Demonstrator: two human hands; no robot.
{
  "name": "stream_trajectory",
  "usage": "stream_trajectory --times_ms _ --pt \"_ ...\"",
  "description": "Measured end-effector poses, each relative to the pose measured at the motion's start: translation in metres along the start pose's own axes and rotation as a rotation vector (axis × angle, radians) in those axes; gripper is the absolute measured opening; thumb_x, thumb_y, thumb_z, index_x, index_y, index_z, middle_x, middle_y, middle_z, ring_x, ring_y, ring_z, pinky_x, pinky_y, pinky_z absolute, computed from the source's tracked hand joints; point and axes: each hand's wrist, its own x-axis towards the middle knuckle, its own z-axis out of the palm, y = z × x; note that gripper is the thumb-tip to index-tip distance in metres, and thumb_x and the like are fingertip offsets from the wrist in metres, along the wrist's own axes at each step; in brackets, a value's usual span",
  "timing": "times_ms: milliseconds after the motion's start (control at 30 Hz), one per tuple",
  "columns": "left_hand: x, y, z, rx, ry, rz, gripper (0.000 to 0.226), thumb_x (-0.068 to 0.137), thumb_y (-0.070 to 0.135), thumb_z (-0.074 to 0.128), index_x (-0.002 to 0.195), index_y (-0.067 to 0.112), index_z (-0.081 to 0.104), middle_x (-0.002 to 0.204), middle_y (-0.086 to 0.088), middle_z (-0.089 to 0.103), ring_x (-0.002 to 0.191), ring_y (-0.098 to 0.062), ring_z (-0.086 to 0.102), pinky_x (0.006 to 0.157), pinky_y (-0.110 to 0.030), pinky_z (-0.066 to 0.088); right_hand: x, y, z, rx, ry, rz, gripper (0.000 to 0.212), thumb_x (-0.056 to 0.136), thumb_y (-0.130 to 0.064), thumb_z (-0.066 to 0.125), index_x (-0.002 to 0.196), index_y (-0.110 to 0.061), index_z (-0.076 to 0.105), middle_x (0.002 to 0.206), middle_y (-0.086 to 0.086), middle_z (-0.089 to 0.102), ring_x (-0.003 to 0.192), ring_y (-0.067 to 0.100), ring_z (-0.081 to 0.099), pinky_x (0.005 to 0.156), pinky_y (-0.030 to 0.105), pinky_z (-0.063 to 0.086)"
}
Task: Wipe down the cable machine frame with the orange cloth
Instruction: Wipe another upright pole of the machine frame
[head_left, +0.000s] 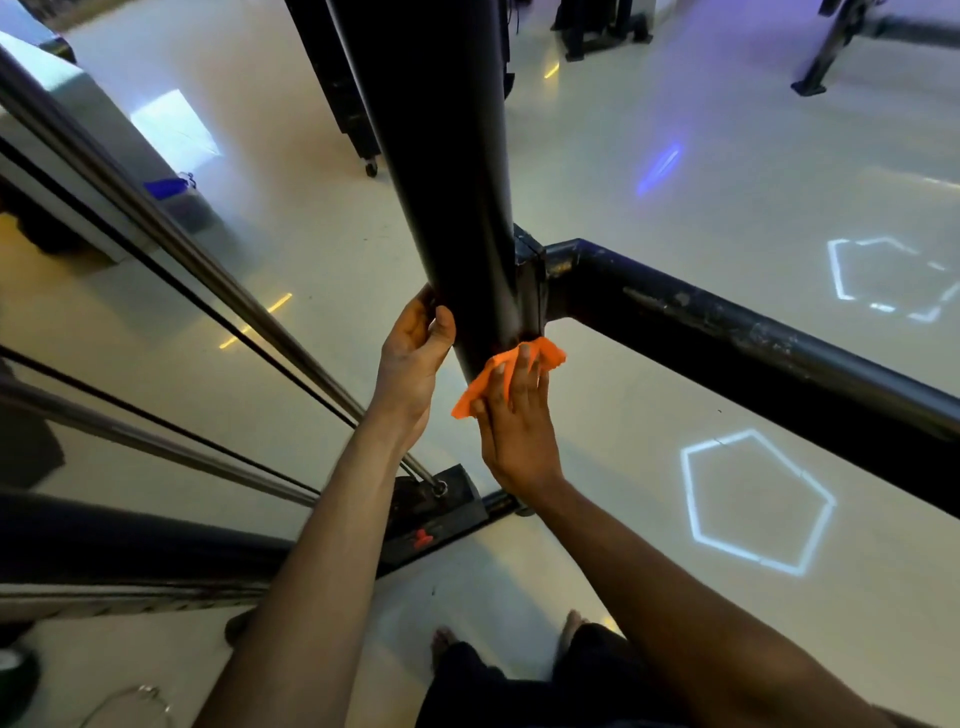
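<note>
Floor: pale, glossy gym flooring (675, 171) with light-projected pentagon outlines (753, 499) lies all around you, and your bare feet stand right beneath the work.
Frame: you face the thick black round metal upright of the cable machine frame (457, 182), with a scuffed black cross tube (727, 338) welded on at its right.
Cloth: the small crumpled orange cloth (483, 384) sits flat against the lower part of the upright, just below the joint, with one corner poking out at upper right and another at lower left.
Right hand: your right hand (514, 415) lies on top of the cloth with fingers nearly straight, pressing it to the tube rather than clutching it.
Left hand: your left hand (415, 353) curls around the upright's left side, just beside the cloth, holding only the tube.
Risk, cloth: because straight fingers only pin it, the cloth may slide out and drop to the floor.
Risk, joint: the bracket edge at the weld could snag the cloth or scrape your fingertips.
Risk, coverage: the far side of the upright probably goes unwiped; you cannot see it from here.
Risk, cables: the steel guide rods and black cables (208, 291) run close to your left forearm.
</note>
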Motion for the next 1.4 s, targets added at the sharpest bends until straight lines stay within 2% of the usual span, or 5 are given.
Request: stream_trajectory --times_ms 200,400,867,1100,1400 --pt "0.001 -0.02 0.001 -0.012 0.0 -0.047 0.047 0.111 0.039 0.056 0.156 0.027 0.052 0.151 0.004 0.064 0.144 -0.019 0.056 0.123 -0.055 0.041 0.024 0.004 -0.001 0.015 0.116 -0.041 0.094 0.114 -0.023 0.056 0.17 -0.021 -0.02 0.178 0.014 -0.022 0.166 0.047 -0.008 0.132 0.069 0.01" --pt "-0.001 -0.035 0.006 -0.012 0.037 -0.078 0.047 0.11 0.04 0.057 0.154 0.025 0.054 0.15 0.006 0.064 0.145 -0.016 0.055 0.126 -0.053 0.039 -0.033 0.05 0.027 -0.107 -0.112 -0.004 0.11 0.108 -0.024 0.07 0.171 -0.019 -0.02 0.178 0.03 -0.005 0.165 0.052 0.0 0.13 0.07 0.016" --pt "0.011 -0.089 -0.001 0.03 -0.013 0.023 0.048 0.11 0.045 0.054 0.156 0.031 0.051 0.15 0.013 0.063 0.143 -0.014 0.057 0.121 -0.049 0.046 -0.041 0.051 0.07 -0.114 0.049 0.002 0.1 0.114 -0.032 0.059 0.17 -0.025 -0.024 0.177 0.013 -0.027 0.164 0.053 0.001 0.128 0.074 0.017" --pt "0.021 -0.13 -0.005 0.028 -0.008 0.12 0.049 0.108 0.044 0.055 0.154 0.029 0.052 0.149 0.013 0.064 0.14 -0.015 0.06 0.116 -0.05 0.051 -0.028 0.043 0.08 -0.183 0.229 0.021 0.083 0.113 -0.063 0.031 0.169 -0.032 -0.022 0.177 0.005 -0.03 0.16 0.063 -0.001 0.125 0.079 -0.007" --pt "0.027 -0.167 -0.009 0.035 -0.078 0.126 0.058 0.104 0.049 0.055 0.156 0.024 0.051 0.148 0.009 0.065 0.138 -0.014 0.062 0.116 -0.049 0.051 -0.053 0.073 0.119 -0.106 0.229 -0.053 0.114 0.107 -0.027 0.071 0.168 -0.039 -0.025 0.177 0.001 -0.032 0.162 0.059 0.003 0.121 0.076 0.033"
